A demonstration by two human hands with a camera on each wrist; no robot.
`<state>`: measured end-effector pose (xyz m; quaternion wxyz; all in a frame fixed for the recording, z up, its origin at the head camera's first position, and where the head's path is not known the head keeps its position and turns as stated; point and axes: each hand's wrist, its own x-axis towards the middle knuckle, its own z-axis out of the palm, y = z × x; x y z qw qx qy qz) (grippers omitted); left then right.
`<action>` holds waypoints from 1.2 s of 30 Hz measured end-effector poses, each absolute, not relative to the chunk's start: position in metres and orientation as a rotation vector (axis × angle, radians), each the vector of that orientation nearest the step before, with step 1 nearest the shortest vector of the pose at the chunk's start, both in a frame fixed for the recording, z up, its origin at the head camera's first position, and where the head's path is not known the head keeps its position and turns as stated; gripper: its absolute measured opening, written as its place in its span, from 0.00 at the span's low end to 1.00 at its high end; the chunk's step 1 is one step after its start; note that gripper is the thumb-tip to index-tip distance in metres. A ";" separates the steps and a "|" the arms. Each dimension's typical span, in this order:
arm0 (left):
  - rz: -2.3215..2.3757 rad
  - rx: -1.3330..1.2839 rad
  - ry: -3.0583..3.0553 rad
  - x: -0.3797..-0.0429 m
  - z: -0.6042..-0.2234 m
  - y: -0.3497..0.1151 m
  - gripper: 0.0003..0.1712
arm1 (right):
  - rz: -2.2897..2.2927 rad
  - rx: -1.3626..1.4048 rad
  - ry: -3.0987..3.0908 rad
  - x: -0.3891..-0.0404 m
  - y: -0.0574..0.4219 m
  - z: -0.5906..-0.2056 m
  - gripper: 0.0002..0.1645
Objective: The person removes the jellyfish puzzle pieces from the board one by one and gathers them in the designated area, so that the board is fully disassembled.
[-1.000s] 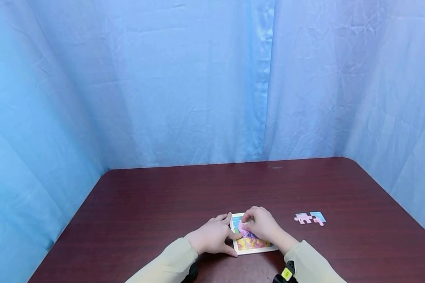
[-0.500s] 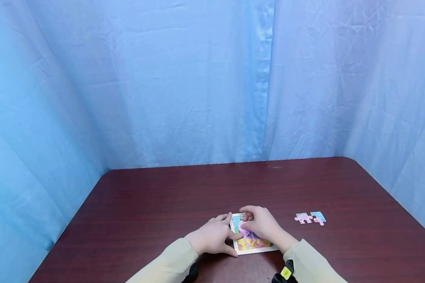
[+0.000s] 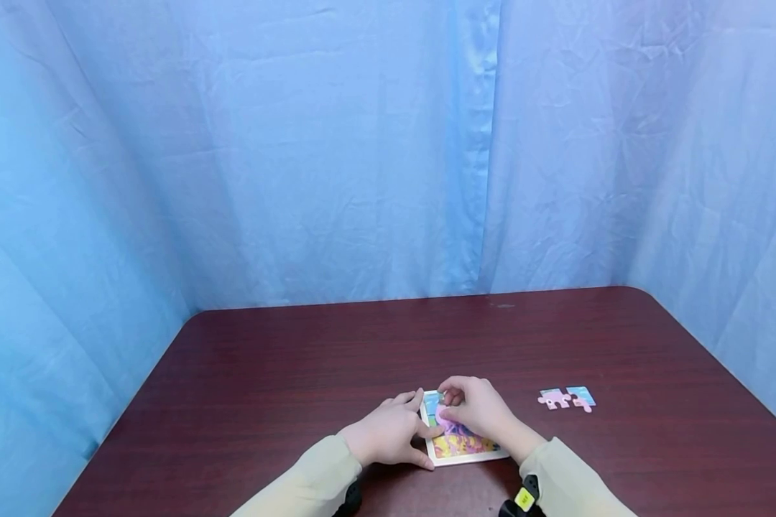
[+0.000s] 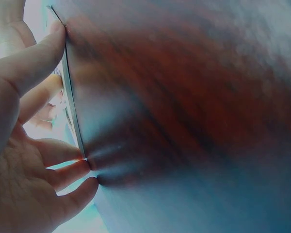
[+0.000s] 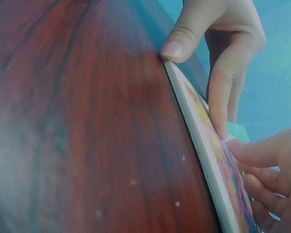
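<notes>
A small jigsaw puzzle in a white frame (image 3: 467,459) lies on the table, its picture blue above and yellow-pink below. My left hand (image 3: 388,431) rests along the frame's left side: the thumb touches the near corner, one finger reaches onto the picture, the others lie by the far corner. My right hand (image 3: 481,409) is over the upper part of the puzzle, fingers bent, thumb and fingertips at a pink jigsaw piece (image 3: 440,414) that is partly hidden. In the right wrist view the thumb (image 5: 254,153) meets the puzzle's face.
Two loose jigsaw pieces, a pink one (image 3: 554,399) and a blue-and-pink one (image 3: 580,397), lie to the right of the frame. The dark red wooden table (image 3: 297,359) is bordered by blue curtains (image 3: 336,158) at the back and sides.
My right index finger has straightened and lifted away from the thumb toward the far edge, then bent slightly again. The left hand, frame and loose pieces stay where they were.
</notes>
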<state>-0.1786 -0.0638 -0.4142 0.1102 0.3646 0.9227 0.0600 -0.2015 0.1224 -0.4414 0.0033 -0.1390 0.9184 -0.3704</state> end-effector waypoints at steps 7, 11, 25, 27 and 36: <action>0.175 1.084 2.712 -0.177 -0.413 -0.063 0.28 | -1.196 -0.499 2.905 -0.202 0.124 -0.444 0.12; 0.178 1.079 2.710 -0.178 -0.414 -0.063 0.28 | -1.228 -0.512 2.933 -0.202 0.123 -0.444 0.10; 0.144 1.065 2.712 -0.178 -0.415 -0.062 0.29 | -1.314 -0.553 2.939 -0.203 0.136 -0.435 0.15; 0.137 1.073 2.710 -0.178 -0.415 -0.062 0.29 | -1.297 -0.601 2.942 -0.204 0.141 -0.434 0.18; 0.143 1.068 2.696 -0.179 -0.417 -0.062 0.29 | -1.205 -0.683 2.941 -0.204 0.172 -0.434 0.12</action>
